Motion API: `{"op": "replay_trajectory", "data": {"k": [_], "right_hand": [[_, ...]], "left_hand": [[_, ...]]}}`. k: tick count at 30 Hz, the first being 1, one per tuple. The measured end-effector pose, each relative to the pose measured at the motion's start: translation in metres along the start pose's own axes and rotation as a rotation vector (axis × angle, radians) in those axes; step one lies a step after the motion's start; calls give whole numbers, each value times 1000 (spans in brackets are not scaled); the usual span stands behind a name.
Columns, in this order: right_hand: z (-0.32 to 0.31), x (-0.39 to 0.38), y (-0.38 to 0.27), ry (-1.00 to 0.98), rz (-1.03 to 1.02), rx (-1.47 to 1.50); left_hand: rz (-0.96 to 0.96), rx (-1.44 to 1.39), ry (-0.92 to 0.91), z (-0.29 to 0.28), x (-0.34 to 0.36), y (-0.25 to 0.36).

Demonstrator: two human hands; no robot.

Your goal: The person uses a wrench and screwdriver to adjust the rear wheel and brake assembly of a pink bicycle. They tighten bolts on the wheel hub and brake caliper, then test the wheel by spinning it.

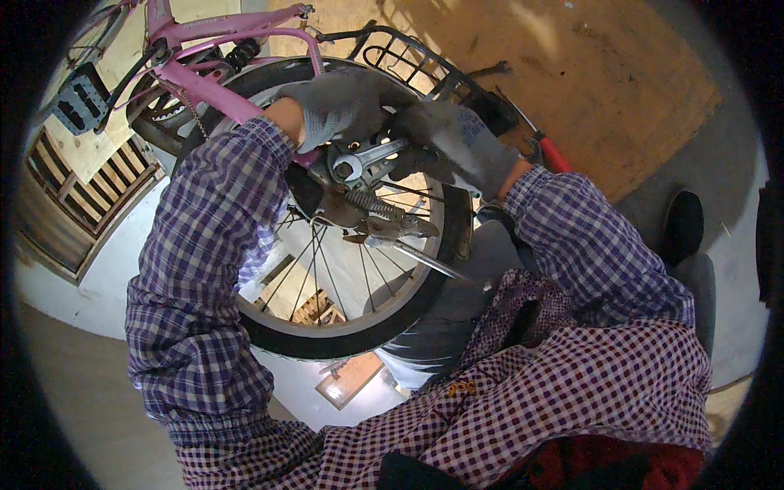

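A pink bicycle frame [208, 94] enters from the upper left, with its spoked wheel [343, 333] in front of me. Both hands wear grey gloves. My right hand [465, 143] is closed around the far end of a silver open-end wrench [374, 155]. The wrench's jaw sits at the wheel's hub, beside a metal bracket. My left hand [339, 106] is closed just above the hub, near the frame's end; its fingertips and what they grip are hidden. Below the wrench are a ribbed spring-like part [371, 204] and a slanting metal rod [429, 261].
A black luggage rack [408, 61] lies beyond the wheel. A red-handled tool [554, 153] is near my right wrist, by an orange-brown board [621, 98]. The pedal [82, 98] sticks out at left, above a slatted wooden pallet [98, 196]. A dark shoe [684, 224] shows at right.
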State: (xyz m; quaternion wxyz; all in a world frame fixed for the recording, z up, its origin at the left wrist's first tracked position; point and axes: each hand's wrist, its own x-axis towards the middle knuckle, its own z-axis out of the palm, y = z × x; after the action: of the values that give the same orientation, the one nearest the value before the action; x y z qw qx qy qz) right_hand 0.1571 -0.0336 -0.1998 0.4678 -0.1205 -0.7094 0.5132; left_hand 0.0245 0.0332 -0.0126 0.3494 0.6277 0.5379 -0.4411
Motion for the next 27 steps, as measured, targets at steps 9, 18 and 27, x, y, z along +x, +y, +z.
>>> {"op": "replay_trajectory", "data": {"k": [9,18,27], "right_hand": [[-8,-12,-13,-115,427,476],[-3,-2,7,79,-58,24],[-7,2,24,-131,34,-89]], "left_hand": [[25,-21,94,17,13,5],[31,38,112,14,4,1],[65,-152,90,13,17,-10]]}}
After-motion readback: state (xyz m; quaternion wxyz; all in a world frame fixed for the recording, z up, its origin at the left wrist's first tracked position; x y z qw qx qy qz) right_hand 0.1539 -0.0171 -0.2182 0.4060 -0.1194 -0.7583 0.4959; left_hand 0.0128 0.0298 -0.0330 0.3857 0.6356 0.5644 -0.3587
